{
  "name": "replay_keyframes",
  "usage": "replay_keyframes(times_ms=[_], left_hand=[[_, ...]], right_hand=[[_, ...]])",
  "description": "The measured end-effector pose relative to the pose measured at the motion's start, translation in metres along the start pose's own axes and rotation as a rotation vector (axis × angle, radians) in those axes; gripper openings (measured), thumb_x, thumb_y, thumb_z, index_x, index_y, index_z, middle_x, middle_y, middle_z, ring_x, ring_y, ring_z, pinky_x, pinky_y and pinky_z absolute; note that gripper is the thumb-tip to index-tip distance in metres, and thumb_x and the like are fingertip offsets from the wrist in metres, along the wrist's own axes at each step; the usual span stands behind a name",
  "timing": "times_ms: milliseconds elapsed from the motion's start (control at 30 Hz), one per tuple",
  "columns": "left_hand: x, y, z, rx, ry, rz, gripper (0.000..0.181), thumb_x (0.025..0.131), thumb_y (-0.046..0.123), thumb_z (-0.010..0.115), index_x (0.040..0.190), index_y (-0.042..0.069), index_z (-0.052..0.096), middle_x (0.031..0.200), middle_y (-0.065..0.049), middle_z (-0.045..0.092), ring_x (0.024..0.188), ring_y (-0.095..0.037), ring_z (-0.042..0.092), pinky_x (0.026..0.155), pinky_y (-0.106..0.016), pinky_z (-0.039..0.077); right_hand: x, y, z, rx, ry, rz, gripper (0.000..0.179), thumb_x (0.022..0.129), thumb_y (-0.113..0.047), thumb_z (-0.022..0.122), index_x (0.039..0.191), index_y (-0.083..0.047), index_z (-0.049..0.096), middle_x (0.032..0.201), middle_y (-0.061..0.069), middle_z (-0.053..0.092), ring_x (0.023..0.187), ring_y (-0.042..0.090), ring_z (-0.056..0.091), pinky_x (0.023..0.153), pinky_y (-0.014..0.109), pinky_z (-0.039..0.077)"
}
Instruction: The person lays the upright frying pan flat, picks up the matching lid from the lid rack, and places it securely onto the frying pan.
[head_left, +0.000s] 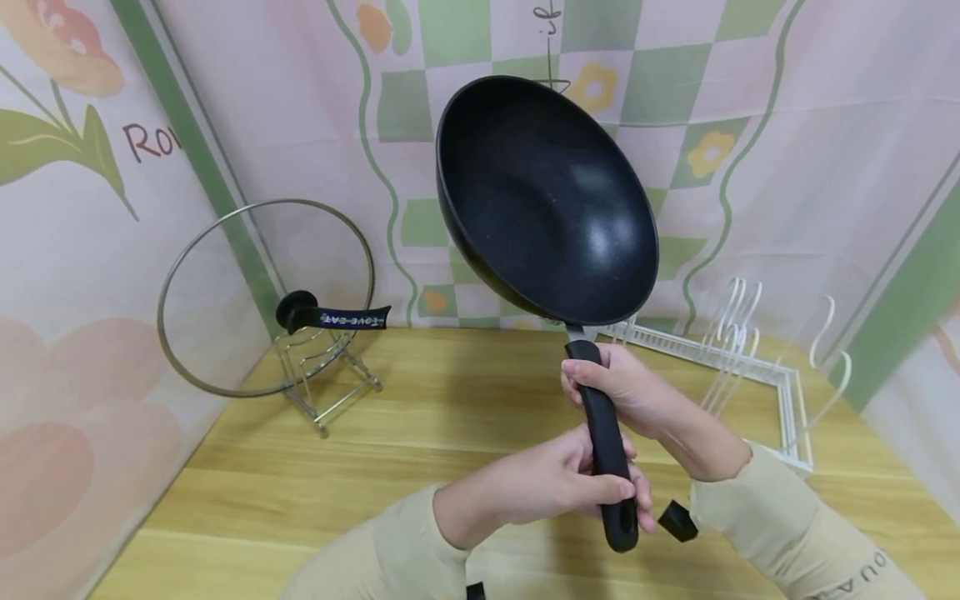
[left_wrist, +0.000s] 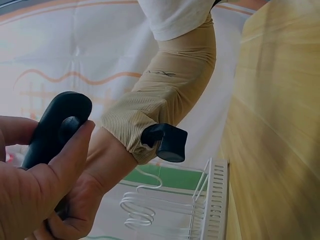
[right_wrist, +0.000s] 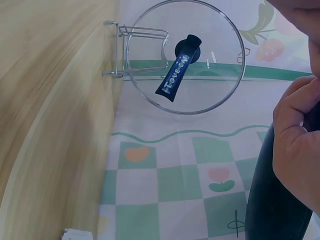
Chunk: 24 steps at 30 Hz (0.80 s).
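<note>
A black wok [head_left: 540, 200] is held up above the table, its dark inside facing the head camera and its long black handle [head_left: 609, 442] slanting down toward me. My right hand [head_left: 626, 385] grips the handle near the pan, thumb laid across it. Lower down, my left hand [head_left: 555, 479] holds the handle's end between thumb and fingers. In the left wrist view the handle's tip [left_wrist: 57, 127] shows between thumb and fingers of the left hand [left_wrist: 40, 185]. The right wrist view has the right hand [right_wrist: 297, 135] beside part of the wok [right_wrist: 277, 195].
At the left a glass lid [head_left: 225, 292] with a black knob stands upright in a wire stand [head_left: 322, 392]. A white rack [head_left: 787, 400] with curved wire hooks lies at the right on the wooden table [head_left: 420, 442]. Printed curtains hang behind.
</note>
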<state>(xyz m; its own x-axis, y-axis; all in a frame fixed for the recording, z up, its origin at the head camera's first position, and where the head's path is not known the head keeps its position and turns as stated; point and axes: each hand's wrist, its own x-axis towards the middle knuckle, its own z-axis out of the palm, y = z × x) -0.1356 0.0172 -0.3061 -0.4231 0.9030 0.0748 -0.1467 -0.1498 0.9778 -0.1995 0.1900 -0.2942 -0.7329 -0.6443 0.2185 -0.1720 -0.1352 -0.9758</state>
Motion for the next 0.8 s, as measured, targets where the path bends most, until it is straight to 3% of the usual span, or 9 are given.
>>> replay_keyframes(times_ms=[100, 300, 800], left_hand=[[-0.001, 0.000, -0.001, 0.013, -0.003, 0.001, 0.014, 0.105, -0.012, 0.039, 0.116, -0.004, 0.036, 0.126, -0.052, 0.040, 0.122, -0.066, 0.042, 0.095, -0.034, 0.055], [-0.003, -0.003, -0.002, 0.052, 0.041, 0.002, 0.018, 0.104, -0.013, 0.043, 0.121, -0.014, 0.039, 0.121, -0.051, 0.045, 0.120, -0.061, 0.051, 0.093, -0.034, 0.056], [-0.008, -0.007, -0.004, 0.023, 0.085, -0.005, 0.019, 0.103, -0.013, 0.045, 0.121, -0.005, 0.041, 0.119, -0.047, 0.048, 0.119, -0.058, 0.054, 0.094, -0.037, 0.056]], right_hand=[[0.001, 0.001, 0.001, -0.016, 0.002, 0.013, 0.033, 0.105, -0.014, 0.052, 0.074, -0.015, 0.061, 0.068, -0.008, 0.056, 0.061, 0.009, 0.044, 0.054, 0.036, 0.029], [0.002, 0.001, 0.006, -0.047, 0.046, 0.062, 0.029, 0.102, -0.020, 0.060, 0.074, -0.014, 0.062, 0.068, -0.007, 0.057, 0.063, 0.009, 0.047, 0.056, 0.030, 0.036], [0.008, 0.003, 0.011, -0.070, 0.074, 0.138, 0.027, 0.101, -0.017, 0.060, 0.075, -0.012, 0.063, 0.068, -0.005, 0.058, 0.063, 0.010, 0.049, 0.060, 0.024, 0.042]])
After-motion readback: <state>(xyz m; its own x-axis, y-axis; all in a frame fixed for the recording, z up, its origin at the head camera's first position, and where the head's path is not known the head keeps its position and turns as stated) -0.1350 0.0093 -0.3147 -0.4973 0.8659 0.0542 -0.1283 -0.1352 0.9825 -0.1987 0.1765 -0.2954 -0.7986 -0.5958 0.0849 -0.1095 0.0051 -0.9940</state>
